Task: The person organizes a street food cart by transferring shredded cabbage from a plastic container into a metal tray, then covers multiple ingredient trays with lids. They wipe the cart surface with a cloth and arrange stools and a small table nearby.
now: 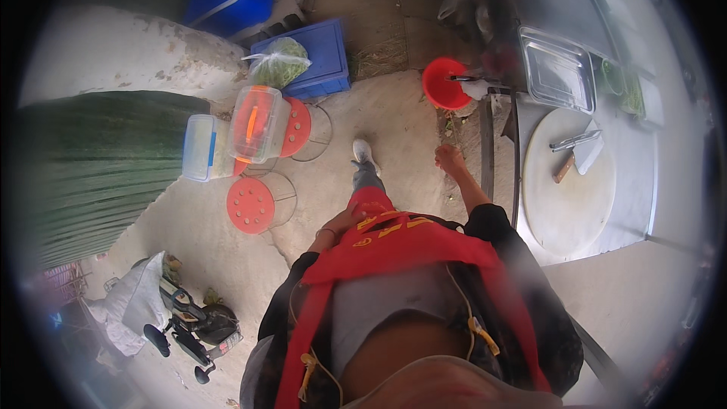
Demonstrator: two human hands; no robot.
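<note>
My left hand (pixel 345 219), with a band at its wrist, rests against the red apron (pixel 397 247) on my front. Its fingers are too blurred against the cloth to tell what they do. Over the concrete floor my right hand (pixel 450 160) hangs beside the worktable, its fingers curled in and nothing visible in them. Right of it, a round white cutting board (pixel 559 210) lies on the metal worktable (pixel 633 204). On the board are a cleaver (pixel 588 150) with a wooden handle and metal tongs (pixel 573 141).
A red bucket (pixel 446 82) stands ahead, near a steel tray (pixel 559 68). Red stools (pixel 250 205) and clear lidded boxes (pixel 258 125) are to the left. A bag of greens (pixel 279 62) sits on a blue crate (pixel 326 59). Behind left is a scooter (pixel 193 318).
</note>
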